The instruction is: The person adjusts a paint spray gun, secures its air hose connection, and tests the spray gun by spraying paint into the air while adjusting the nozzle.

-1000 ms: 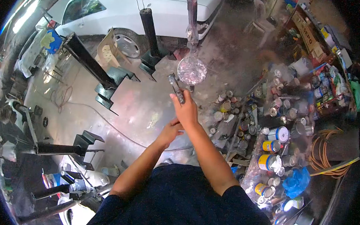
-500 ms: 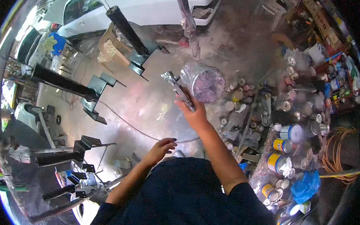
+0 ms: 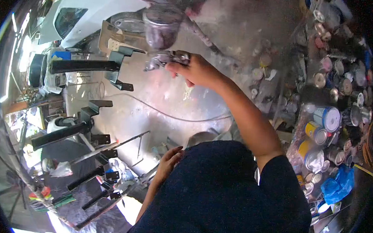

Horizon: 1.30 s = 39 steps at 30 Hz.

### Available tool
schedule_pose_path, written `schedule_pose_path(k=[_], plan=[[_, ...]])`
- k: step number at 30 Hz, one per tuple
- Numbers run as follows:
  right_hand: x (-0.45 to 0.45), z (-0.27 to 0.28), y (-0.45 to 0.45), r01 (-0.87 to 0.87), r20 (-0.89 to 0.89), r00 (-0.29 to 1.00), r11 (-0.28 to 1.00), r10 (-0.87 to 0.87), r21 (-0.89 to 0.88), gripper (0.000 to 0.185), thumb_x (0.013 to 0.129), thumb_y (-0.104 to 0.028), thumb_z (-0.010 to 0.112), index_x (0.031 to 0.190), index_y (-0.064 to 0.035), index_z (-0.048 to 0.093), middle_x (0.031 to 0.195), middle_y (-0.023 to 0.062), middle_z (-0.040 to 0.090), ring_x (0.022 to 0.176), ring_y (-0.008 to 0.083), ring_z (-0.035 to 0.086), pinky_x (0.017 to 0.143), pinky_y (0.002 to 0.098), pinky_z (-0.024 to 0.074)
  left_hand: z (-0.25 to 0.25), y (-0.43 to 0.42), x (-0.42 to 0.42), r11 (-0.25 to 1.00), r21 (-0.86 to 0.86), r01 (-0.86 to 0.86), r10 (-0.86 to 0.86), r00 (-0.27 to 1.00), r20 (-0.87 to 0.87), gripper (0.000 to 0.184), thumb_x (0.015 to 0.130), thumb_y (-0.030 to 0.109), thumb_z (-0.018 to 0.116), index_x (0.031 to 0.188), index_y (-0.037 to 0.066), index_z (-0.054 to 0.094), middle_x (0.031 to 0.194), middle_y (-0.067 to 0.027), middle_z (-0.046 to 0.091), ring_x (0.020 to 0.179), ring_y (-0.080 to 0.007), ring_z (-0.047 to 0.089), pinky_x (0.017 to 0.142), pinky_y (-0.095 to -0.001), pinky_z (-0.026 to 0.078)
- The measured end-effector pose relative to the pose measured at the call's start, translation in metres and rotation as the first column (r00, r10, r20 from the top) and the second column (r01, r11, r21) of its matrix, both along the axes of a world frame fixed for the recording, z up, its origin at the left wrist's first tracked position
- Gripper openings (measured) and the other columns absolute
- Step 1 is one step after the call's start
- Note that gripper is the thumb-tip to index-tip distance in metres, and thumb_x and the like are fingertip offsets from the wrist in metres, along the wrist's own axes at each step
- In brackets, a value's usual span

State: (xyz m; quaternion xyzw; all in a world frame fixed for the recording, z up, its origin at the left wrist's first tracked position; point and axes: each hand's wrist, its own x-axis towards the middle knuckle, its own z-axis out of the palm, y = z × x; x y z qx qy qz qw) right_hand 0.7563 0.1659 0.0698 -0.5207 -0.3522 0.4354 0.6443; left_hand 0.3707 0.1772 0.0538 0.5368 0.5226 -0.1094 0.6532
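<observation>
My right hand (image 3: 200, 70) is wrapped round a paint-smeared spray gun (image 3: 166, 57), held out ahead at arm's length. The gun's large metal cup (image 3: 161, 31) is coated in greyish-purple paint. To the left of the gun, a black metal post with a bracket end (image 3: 85, 66) hangs with its bracket pointing towards it. Below that one is a second black post with a bracket (image 3: 61, 135). My left hand (image 3: 169, 160) is low beside my dark shirt, fingers loosely stretched and partly hidden; I see nothing in it.
A white car (image 3: 103, 2) stands at the top left, near a beige plastic chair (image 3: 114, 37). Along the right are many paint cans (image 3: 326, 118) and a blue plastic bag (image 3: 338, 183). A thin hose (image 3: 161, 110) curves across the stained floor.
My right hand has swung left and up with the spray gun, turning it beside the upper bracket. The view has shifted and rotated. My left hand has drawn in against my shirt.
</observation>
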Motion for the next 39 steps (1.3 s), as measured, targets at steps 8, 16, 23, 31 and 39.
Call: schedule_pose_path(k=[8,16,23,31,39], plan=[[0.016,-0.01,0.012,-0.175,0.016,0.985,0.981,0.174,0.082,0.042,0.092,-0.05,0.069,0.108,-0.0107,0.068,0.077,0.0042,0.067,0.047,0.0128,0.053,0.046,0.0297,0.0461,0.017,-0.014,0.038,0.999,0.044,0.026,-0.024,0.998,-0.056,0.043,0.103,0.024,0.059,0.138,-0.002,0.054,0.122,-0.0099,0.068,0.116,-0.0188,0.061,0.103,-0.0302,0.044],[0.028,-0.004,0.006,-0.151,0.09,0.984,0.986,0.157,-0.07,0.045,0.092,-0.048,0.07,0.102,-0.0053,0.062,0.075,0.0056,0.065,0.049,0.0162,0.058,0.048,0.0318,0.0498,0.01,-0.008,0.047,1.0,-0.007,-0.009,0.009,1.0,0.003,0.043,0.104,0.024,0.058,0.139,-0.001,0.053,0.124,-0.0104,0.066,0.117,-0.0185,0.06,0.103,-0.0306,0.044],[0.009,0.072,-0.033,-0.03,0.019,0.999,0.994,0.032,-0.105,0.041,0.096,-0.042,0.067,0.106,-0.0032,0.056,0.074,0.0097,0.064,0.05,0.0161,0.062,0.047,0.0327,0.0508,0.045,0.009,0.121,0.987,0.128,0.092,-0.118,0.971,0.21,0.042,0.104,0.026,0.056,0.138,0.0,0.054,0.123,-0.0103,0.066,0.115,-0.0195,0.06,0.098,-0.0334,0.047],[-0.018,0.141,-0.03,0.12,0.028,0.993,0.97,-0.117,-0.212,0.04,0.098,-0.042,0.063,0.102,-0.0022,0.056,0.069,0.0061,0.061,0.045,0.0127,0.056,0.041,0.0294,0.0441,0.097,0.008,0.206,0.996,-0.009,0.088,-0.055,0.692,0.719,0.032,0.104,0.02,0.055,0.13,0.002,0.058,0.117,-0.0069,0.066,0.107,-0.0165,0.062,0.091,-0.0335,0.05],[-0.026,0.219,-0.019,0.103,0.147,0.985,0.994,-0.095,-0.047,0.043,0.101,-0.044,0.059,0.097,-0.0015,0.062,0.078,0.0073,0.064,0.042,0.0098,0.052,0.038,0.0248,0.0393,0.147,0.012,0.215,0.991,-0.133,-0.005,0.116,0.52,0.846,0.022,0.102,0.019,0.058,0.114,0.002,0.065,0.103,-0.0065,0.069,0.096,-0.0156,0.065,0.085,-0.0329,0.053]])
